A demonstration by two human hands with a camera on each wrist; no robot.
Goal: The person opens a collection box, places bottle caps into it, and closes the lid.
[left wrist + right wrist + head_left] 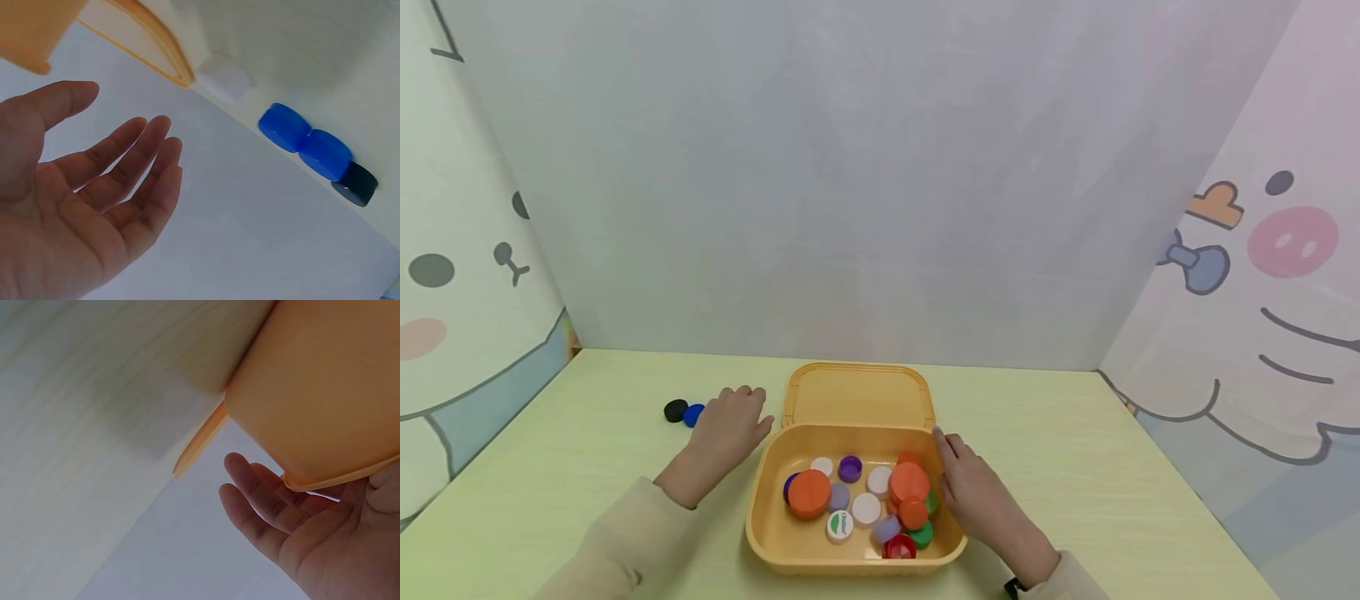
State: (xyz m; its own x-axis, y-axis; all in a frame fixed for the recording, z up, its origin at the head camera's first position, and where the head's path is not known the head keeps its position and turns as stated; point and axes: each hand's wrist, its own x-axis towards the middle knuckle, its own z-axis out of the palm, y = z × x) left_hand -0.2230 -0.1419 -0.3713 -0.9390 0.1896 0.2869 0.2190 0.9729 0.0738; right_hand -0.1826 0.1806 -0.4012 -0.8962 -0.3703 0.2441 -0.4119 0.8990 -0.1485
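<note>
The left hand [730, 429] hovers to the left of the yellow box [767, 533], its fingers loosely spread with nothing between them. Near it lie a black bottle cap [355, 184], two blue caps [325, 154] and a white cap [224, 77]; the head view hides some of these behind the hand. At the box's right rim rests the right hand [981, 496], fingers extended along the edge and thumb partly hidden behind the wall in the right wrist view. Several caps lie inside the box, among them an orange cap [810, 494] and a purple cap [850, 468].
Behind the box its yellow lid [859, 396] lies spread on the pale table [1045, 433]. A grey curtain [850, 183] rises beyond the table's far edge, with cartoon-printed panels at both sides.
</note>
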